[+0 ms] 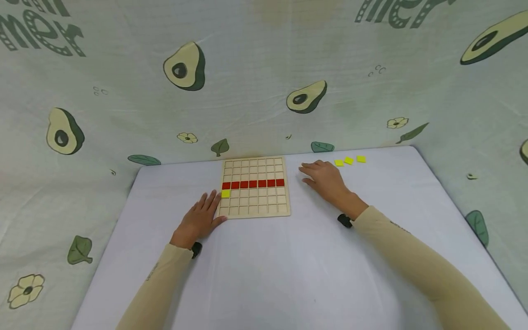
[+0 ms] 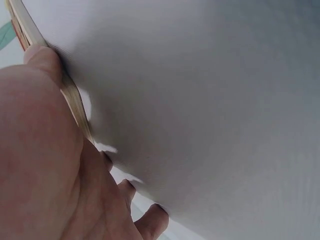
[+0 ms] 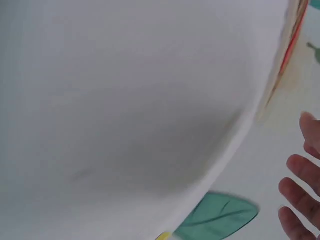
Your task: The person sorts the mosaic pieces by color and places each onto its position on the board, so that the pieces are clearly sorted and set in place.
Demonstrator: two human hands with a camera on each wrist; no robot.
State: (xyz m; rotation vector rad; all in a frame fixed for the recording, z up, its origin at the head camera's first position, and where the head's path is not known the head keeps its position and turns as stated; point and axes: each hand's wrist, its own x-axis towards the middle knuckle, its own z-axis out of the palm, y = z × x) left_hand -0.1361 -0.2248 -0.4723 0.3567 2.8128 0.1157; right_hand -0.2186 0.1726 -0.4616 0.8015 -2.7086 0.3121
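A pale wooden grid board [image 1: 255, 200] lies on the white table, with a row of red tiles [image 1: 253, 184] across its middle. One yellow tile [image 1: 225, 194] sits in the leftmost cell just below that row. My left hand [image 1: 200, 219] rests at the board's near left corner, its thumb touching the edge and its fingers spread along the left side. To the right of the board, my right hand [image 1: 326, 182] is above the table, fingers loosely bent and apart. In the right wrist view nothing shows between the visible fingers [image 3: 302, 197].
Three loose yellow tiles [image 1: 348, 160] lie near the table's back edge, just beyond my right hand. Behind the table hangs a cloth [image 1: 247, 59] printed with avocados and leaves. Bare white table [image 1: 264, 275] extends in front of the board.
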